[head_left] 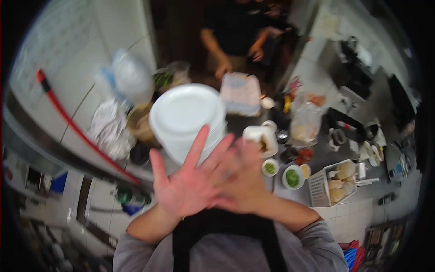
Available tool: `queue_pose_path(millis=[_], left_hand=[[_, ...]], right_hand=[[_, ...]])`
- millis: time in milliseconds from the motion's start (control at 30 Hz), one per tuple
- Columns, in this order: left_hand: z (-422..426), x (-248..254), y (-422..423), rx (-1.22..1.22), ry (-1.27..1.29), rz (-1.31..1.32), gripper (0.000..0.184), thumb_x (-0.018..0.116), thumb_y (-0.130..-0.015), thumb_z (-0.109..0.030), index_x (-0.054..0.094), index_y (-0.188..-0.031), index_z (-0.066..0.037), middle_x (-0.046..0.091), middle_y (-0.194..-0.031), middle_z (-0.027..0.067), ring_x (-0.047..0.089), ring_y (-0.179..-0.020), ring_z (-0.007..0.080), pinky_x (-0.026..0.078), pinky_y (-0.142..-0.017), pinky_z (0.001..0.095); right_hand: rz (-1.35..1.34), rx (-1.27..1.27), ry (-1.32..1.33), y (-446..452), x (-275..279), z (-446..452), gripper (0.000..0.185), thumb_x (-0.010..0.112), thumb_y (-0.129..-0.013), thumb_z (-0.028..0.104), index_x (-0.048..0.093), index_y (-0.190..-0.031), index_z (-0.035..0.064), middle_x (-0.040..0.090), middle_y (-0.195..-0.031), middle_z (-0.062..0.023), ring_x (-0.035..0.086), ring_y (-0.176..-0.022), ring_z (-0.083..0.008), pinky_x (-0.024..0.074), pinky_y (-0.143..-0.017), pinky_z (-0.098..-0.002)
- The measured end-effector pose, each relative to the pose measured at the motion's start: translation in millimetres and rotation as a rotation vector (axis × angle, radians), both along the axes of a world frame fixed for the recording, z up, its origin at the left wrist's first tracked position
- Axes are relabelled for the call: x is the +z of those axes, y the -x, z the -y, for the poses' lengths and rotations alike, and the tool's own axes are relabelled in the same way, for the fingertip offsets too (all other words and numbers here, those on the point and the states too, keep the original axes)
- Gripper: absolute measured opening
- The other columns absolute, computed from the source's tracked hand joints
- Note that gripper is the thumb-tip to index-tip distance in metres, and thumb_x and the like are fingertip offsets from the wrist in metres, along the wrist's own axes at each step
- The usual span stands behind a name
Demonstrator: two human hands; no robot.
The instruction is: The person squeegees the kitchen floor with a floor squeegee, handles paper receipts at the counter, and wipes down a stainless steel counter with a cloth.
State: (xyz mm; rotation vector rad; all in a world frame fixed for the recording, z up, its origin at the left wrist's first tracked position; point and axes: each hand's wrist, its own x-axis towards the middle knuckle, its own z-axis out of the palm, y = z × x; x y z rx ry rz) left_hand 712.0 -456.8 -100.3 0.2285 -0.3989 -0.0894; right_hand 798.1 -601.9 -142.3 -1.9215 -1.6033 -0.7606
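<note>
My left hand [186, 189] is raised in front of me, palm toward the camera, with its fingers spread and nothing in it. Crossing in front of its little-finger side is my right hand [244, 183], blurred by motion. The right hand's fingers look stretched out, and I see nothing held there. Just beyond the left fingertips stands a stack of white plates [188, 111]. A white foam tray [267, 136] with some brown food lies beyond the right hand. Close by are a small cup of chopped greens [270, 167] and a bowl of green herbs [293, 177].
Across the counter, a co-worker's hand [223, 68] is at a lined tray [241, 93]. A white basket of containers [319, 188] stands at the right, near a plastic bag of food [306, 124]. Left are bagged items [131, 75] and a red hose [74, 127].
</note>
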Motion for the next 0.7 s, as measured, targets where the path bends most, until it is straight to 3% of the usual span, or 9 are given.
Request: queue_pose_path(millis=[67, 167, 267, 333, 367, 467, 533, 633, 700], left_hand=[[20.6, 6.6, -17.4, 0.261, -0.292, 0.042, 0.095, 0.017, -0.082, -0.079, -0.011, -0.148, -0.017, -0.011, -0.154, 0.0153, 0.006, -0.143, 0.0324, 0.008, -0.114, 0.0471], [75.7, 6.3, -46.2, 0.701, -0.532, 0.238, 0.09, 0.019, -0.087, -0.072, -0.01, -0.148, -0.012, -0.009, -0.154, 0.0169, 0.006, -0.143, 0.0325, 0.009, -0.115, 0.0427], [87.1, 55.9, -82.4, 0.972, -0.75, 0.346, 0.093, 0.021, -0.086, -0.072, -0.007, -0.148, -0.009, -0.008, -0.155, 0.0133, 0.001, -0.143, 0.0304, 0.004, -0.114, 0.0446], [91.3, 75.6, -95.8, 1.169, -0.9, 0.396, 0.094, 0.022, -0.086, -0.072, -0.005, -0.148, -0.007, -0.008, -0.156, 0.011, -0.002, -0.144, 0.029, 0.0, -0.114, 0.0459], [84.8, 46.1, -103.5, 1.161, -0.904, 0.404, 0.094, 0.022, -0.086, -0.072, -0.005, -0.148, -0.007, -0.008, -0.156, 0.011, -0.002, -0.144, 0.029, 0.0, -0.114, 0.0459], [76.6, -20.6, -129.1, 0.425, -1.014, 0.855, 0.085, 0.038, -0.092, -0.049, -0.005, -0.147, 0.0, -0.001, -0.155, 0.0175, 0.002, -0.143, 0.0287, 0.009, -0.113, 0.0354], [114.0, 60.4, -127.9, 0.969, -1.064, 0.658, 0.09, 0.03, -0.089, -0.063, -0.004, -0.148, -0.004, -0.004, -0.156, 0.0128, 0.0, -0.144, 0.0282, 0.004, -0.114, 0.0414], [147.1, 125.4, -120.1, 1.22, -0.959, 0.465, 0.091, 0.029, -0.087, -0.068, 0.0, -0.149, -0.007, -0.001, -0.156, 0.0112, 0.002, -0.144, 0.0274, 0.005, -0.114, 0.0436], [155.0, 110.4, -137.9, 1.301, -1.141, 0.823, 0.07, 0.03, -0.093, -0.04, 0.006, -0.146, 0.0, 0.008, -0.153, 0.0186, 0.006, -0.143, 0.0301, 0.007, -0.114, 0.0372]], right_hand=[[-0.051, 0.137, 0.072, 12.2, 12.3, -4.4, 0.063, 0.06, -0.076, 0.054, 0.05, -0.133, 0.0273, 0.03, -0.149, -0.007, 0.018, -0.139, -0.0403, 0.0121, -0.106, -0.0624], [-0.368, 0.226, -0.221, -14.7, 73.2, 5.8, 0.072, 0.054, -0.084, 0.034, 0.027, -0.145, 0.004, 0.018, -0.151, -0.0205, 0.012, -0.14, -0.0416, 0.0067, -0.11, -0.0569], [-0.592, 0.45, -0.59, -11.7, 84.1, 7.7, 0.067, 0.04, -0.093, 0.033, 0.017, -0.147, 0.0025, 0.012, -0.153, -0.0204, 0.009, -0.142, -0.039, 0.0069, -0.113, -0.0495], [-0.436, 0.462, -0.536, -17.0, 87.0, 13.9, 0.064, 0.036, -0.096, 0.034, 0.015, -0.148, 0.0028, 0.011, -0.153, -0.0204, 0.009, -0.142, -0.0387, 0.0074, -0.113, -0.047], [-0.395, 0.488, -0.538, -28.9, 97.2, 19.0, 0.063, 0.034, -0.097, 0.034, 0.015, -0.148, 0.0031, 0.011, -0.153, -0.0205, 0.009, -0.142, -0.0387, 0.0077, -0.113, -0.0461], [-0.478, 0.565, -0.452, -67.7, 147.9, 56.1, 0.059, 0.03, -0.099, 0.033, 0.013, -0.148, 0.0036, 0.009, -0.153, -0.0206, 0.008, -0.142, -0.0383, 0.0086, -0.113, -0.0468], [-0.442, 0.543, -0.416, -65.8, 143.8, 61.0, 0.057, 0.029, -0.1, 0.029, 0.013, -0.148, 0.0033, 0.009, -0.153, -0.0209, 0.007, -0.142, -0.0358, 0.0077, -0.113, -0.0459], [-0.477, 0.631, -0.515, -69.7, 141.1, 59.2, 0.055, 0.031, -0.099, 0.025, 0.018, -0.146, 0.0017, 0.018, -0.151, -0.0196, 0.01, -0.143, -0.0319, 0.0078, -0.113, -0.0421], [-0.689, 0.645, -0.395, -90.9, 186.0, 85.7, 0.054, 0.032, -0.097, 0.021, 0.02, -0.145, 0.0003, 0.026, -0.148, -0.0186, 0.013, -0.142, -0.0306, 0.0085, -0.113, -0.0404]])
